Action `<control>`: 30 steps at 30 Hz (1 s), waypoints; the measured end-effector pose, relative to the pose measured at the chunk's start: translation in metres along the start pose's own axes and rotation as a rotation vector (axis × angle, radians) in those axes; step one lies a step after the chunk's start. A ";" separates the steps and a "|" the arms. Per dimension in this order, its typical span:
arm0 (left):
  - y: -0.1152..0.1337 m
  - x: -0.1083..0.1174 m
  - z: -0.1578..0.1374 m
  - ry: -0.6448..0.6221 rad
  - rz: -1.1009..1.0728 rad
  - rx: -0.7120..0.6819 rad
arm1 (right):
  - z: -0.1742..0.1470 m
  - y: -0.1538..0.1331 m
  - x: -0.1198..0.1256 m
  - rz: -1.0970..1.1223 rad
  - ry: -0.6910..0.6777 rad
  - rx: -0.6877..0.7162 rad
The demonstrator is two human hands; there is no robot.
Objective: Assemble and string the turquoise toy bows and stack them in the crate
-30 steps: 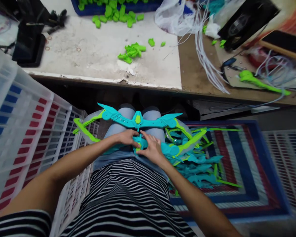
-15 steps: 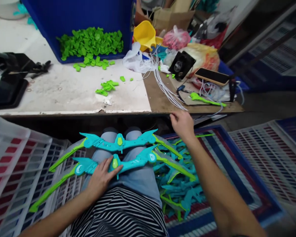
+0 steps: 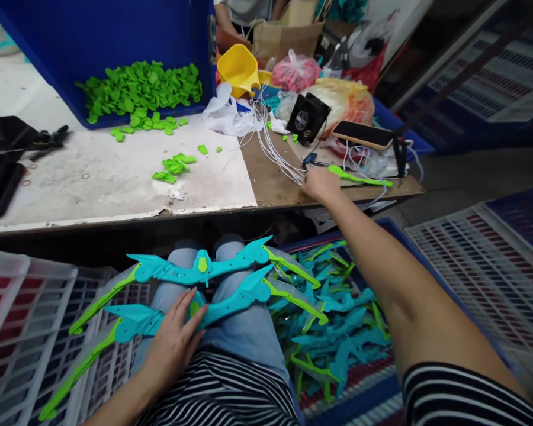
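Two toy bows, turquoise with lime-green limbs, lie side by side across my lap: the farther bow (image 3: 235,263) and the nearer bow (image 3: 235,303). My left hand (image 3: 175,331) rests over the middle of the nearer bow, its fingers curved on the grip beside the green centre piece. My right hand (image 3: 322,183) reaches to the table edge, fingers pinched together at the ends of a bundle of white strings (image 3: 273,151). The fingertips partly hide what they hold. Just right of that hand lies a green toy piece (image 3: 359,177).
A blue bin (image 3: 137,35) holds many green parts (image 3: 146,89). On the table (image 3: 71,183) are a small fan (image 3: 308,118), a phone (image 3: 362,135) and a yellow scoop (image 3: 237,68). More bows (image 3: 337,331) fill a crate at my right; a white crate (image 3: 22,331) stands left. Another person's arm (image 3: 224,21) shows behind.
My right hand has moved from the table's front edge up onto the string ends. The nearer bow has tilted slightly under my left hand, and its pale round discs no longer show. The view has shifted.
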State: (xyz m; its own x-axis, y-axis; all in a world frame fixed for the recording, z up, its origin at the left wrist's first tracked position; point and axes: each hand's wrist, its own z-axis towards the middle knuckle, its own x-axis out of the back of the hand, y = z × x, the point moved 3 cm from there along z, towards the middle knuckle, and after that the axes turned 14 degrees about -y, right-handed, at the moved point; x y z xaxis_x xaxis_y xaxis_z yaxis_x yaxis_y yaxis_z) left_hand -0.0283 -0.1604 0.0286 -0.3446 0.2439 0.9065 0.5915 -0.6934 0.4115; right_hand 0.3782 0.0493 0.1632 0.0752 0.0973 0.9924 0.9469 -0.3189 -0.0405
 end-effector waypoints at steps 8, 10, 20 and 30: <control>0.020 0.024 0.033 0.057 -0.208 -0.073 | -0.073 0.049 0.000 1.019 -0.158 -0.170; 0.034 0.019 0.045 -0.033 -0.334 -0.114 | -0.112 0.055 -0.017 1.169 -0.222 -0.150; 0.119 -0.080 0.103 -0.809 -1.110 0.182 | -0.323 0.082 -0.130 1.243 -0.100 -0.318; 0.152 -0.134 0.128 -0.872 -1.464 0.591 | -0.346 0.071 -0.164 0.894 0.352 -0.250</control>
State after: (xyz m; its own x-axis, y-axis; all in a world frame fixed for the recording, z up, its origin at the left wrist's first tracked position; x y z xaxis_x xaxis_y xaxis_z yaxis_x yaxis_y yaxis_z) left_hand 0.2014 -0.2113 -0.0186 -0.4441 0.7561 -0.4807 0.4133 0.6489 0.6388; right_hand 0.3249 -0.3152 0.0380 0.5940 -0.5484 0.5886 0.4910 -0.3325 -0.8052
